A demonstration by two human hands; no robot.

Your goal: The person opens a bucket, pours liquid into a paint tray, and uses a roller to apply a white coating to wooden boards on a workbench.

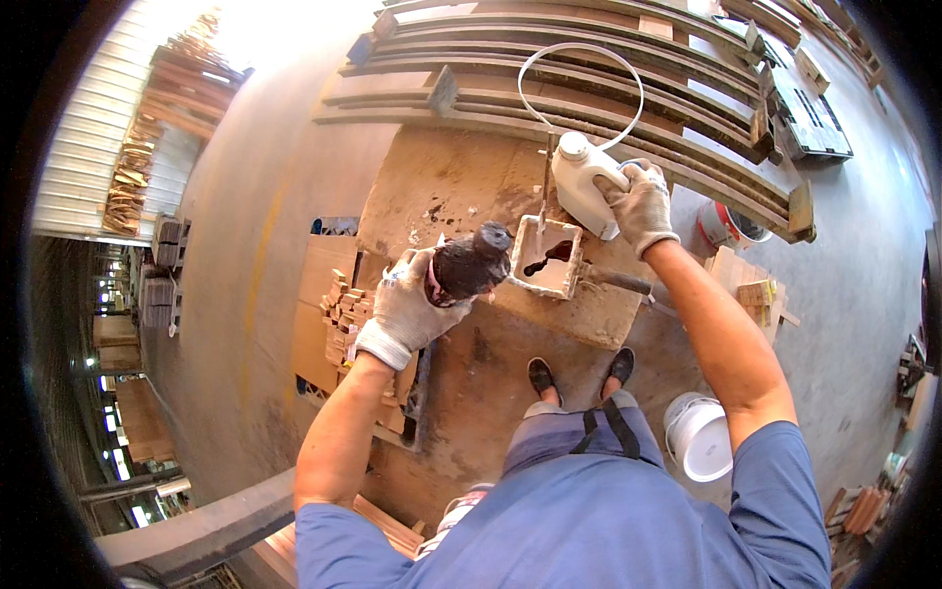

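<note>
My left hand (412, 309), in a pale work glove, is closed around a dark, heavily stained bottle (466, 265) tilted with its black top to the upper right. The gloved right hand (643, 208) grips the handle of a white plastic jug (586, 188). Between my hands sits a square, white-crusted tray (524, 245) holding pale material with a dark streak of liquid (549, 259). A thin rod (546, 182) stands at the tray's far left corner. Beside its right wall lies a dark handle (616, 280); its other end I cannot make out.
The tray and jug rest on a stained brown board (422, 187). Beyond it are long metal rails (549, 74), with a white loop (640, 98) arching over them. Wood pieces (345, 312) are stacked at left. A white bucket (706, 450) and a red-and-white bucket (721, 224) stand at right.
</note>
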